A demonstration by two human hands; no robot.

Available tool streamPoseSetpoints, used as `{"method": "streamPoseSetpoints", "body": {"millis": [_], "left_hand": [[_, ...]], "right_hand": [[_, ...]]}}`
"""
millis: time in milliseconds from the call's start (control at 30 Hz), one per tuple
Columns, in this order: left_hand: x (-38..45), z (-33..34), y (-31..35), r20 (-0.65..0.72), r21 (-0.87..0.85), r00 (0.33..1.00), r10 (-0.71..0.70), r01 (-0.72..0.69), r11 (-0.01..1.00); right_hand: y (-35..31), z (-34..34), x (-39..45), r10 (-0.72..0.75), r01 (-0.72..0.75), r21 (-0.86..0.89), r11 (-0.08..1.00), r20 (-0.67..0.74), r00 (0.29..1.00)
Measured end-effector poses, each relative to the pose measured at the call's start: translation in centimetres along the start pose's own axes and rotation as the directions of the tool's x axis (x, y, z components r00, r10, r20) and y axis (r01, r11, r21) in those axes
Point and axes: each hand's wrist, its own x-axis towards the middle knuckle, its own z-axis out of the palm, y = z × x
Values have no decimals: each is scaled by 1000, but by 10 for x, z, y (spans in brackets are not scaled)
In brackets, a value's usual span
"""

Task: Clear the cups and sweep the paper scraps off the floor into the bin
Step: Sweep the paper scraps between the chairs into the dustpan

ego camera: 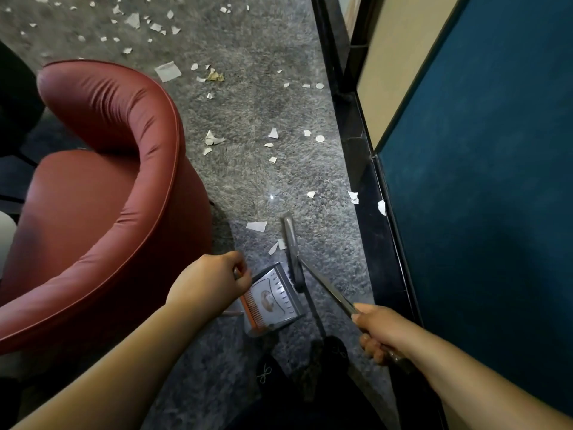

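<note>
Seen from above, the right hand (376, 332) grips a broom handle (328, 290), its broom head (291, 249) on the grey floor (248, 181) just ahead of both hands. The left hand (214, 279) is curled, apparently round the dustpan's upright handle, though blur hides the grip. The dustpan (273, 301) sits between the hands. Paper scraps (273, 133) lie scattered ahead, beside a red armchair (102, 187).

Dustpan (273, 301) on floor (248, 113) between armchair (102, 193), left, and partition (483, 181), right.
</note>
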Motion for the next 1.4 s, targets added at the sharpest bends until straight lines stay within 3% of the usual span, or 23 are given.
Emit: {"method": "streamPoseSetpoints", "body": {"millis": [133,300,533,734,934,1100,1200,1267,1400], "left_hand": [[-8,-9,-13,-39,-126,988,-149,143,982],[-2,-21,-22,-74,-256,948,-309,281,925],[37,-31,-13,-71,-252,911,-406,378,891],[70,-35,-3,-46,-222,841,-539,518,826],[101,-38,7,-29,-160,808,-589,578,800],[109,-35,14,-23,-116,804,-594,588,800],[108,-34,8,-5,-139,799,-601,594,792],[106,-34,2,-13,-156,794,-608,599,785],[102,-34,-7,-13,-175,794,-608,597,783]], "right_hand": [[-7,-8,1,-85,87,32,996,-53,995],[-44,-23,16,-195,183,-129,975,-94,976],[-132,-46,62,-245,213,-347,914,-53,968],[-214,-60,105,-231,215,-548,809,40,972],[-276,-45,150,-244,248,-779,575,126,962],[-289,-18,175,-254,173,-974,149,131,958],[-283,-8,176,-174,137,-990,-36,141,975],[-276,-7,176,-128,118,-990,-76,127,984],[-253,-14,171,-60,102,-995,0,102,993]]}}
